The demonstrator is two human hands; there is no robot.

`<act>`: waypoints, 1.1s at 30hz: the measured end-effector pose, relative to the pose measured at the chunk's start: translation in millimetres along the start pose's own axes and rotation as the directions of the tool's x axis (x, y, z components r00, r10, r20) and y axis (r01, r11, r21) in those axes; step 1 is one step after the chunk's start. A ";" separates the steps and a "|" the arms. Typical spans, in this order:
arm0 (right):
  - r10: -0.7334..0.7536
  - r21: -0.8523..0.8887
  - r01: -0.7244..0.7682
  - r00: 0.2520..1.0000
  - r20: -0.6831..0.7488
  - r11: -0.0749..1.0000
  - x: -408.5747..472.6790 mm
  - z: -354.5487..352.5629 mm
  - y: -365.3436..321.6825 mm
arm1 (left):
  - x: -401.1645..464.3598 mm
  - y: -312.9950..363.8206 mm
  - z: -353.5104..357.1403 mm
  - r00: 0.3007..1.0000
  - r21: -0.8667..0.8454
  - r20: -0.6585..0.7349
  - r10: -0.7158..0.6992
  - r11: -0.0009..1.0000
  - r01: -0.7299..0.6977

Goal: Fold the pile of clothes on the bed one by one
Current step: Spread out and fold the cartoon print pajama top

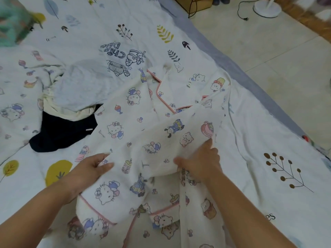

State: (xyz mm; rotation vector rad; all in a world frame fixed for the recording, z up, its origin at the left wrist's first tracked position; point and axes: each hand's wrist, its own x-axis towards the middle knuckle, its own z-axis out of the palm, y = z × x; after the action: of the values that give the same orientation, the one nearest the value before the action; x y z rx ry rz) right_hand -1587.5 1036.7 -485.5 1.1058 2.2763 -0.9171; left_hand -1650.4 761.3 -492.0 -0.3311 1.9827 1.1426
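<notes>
Pajama top (143, 140): white cloth, matt, slightly nubbly weave, cartoon print, smooth pink piping. Sheet (268, 140): matt printed cotton-like cloth, wrinkled. Dark garment (60, 133): navy cloth, matt, soft. Pale blue garment (84, 86): thin matt cloth. Floor (277, 56): smooth tile, faint sheen. Fan base (266, 8): white, glossy, looks plastic.

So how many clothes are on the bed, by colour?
White cartoon-print pyjama top, held by left hand and right hand: 1
Dark navy garment: 1
Pale grey garment: 1
Cream garment: 1
Total: 4
</notes>
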 end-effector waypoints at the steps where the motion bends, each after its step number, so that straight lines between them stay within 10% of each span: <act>1: -0.028 -0.123 0.028 1.000 0.003 0.992 -6.0 8.4 -0.8 | 0.8 3.0 1.5 0.999 0.002 -0.038 0.039 0.999 -0.039; 9: -0.319 -0.246 0.292 0.945 -0.078 0.924 -2.9 10.4 35.6 | 4.2 26.5 8.2 0.979 0.064 -0.097 0.180 0.983 -0.174; 18: -0.327 -0.432 0.229 0.930 -0.169 0.872 -22.4 18.8 38.4 | 5.8 27.8 25.8 0.978 -0.008 -0.122 0.169 0.985 -0.171; 23: 0.007 -0.041 -0.021 0.948 -0.319 0.999 3.7 -53.2 89.2 | 4.1 26.5 16.6 0.981 -0.124 -0.080 0.178 0.974 -0.187; 28: 0.156 -0.592 -0.072 0.984 0.091 0.802 11.0 -85.8 103.4 | 9.9 10.6 14.6 0.990 0.144 -0.031 0.134 0.981 -0.128; 33: -0.103 -0.118 0.065 0.932 -0.348 0.991 31.1 -105.5 37.5 | 4.6 6.0 0.1 0.992 0.266 0.129 0.009 0.963 -0.043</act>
State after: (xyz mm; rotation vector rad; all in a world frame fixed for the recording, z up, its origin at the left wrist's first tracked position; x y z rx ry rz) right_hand -1585.9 1146.5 -447.4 1.2155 2.6469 -0.6599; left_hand -1656.7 765.4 -491.8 -0.0885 2.0027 0.8725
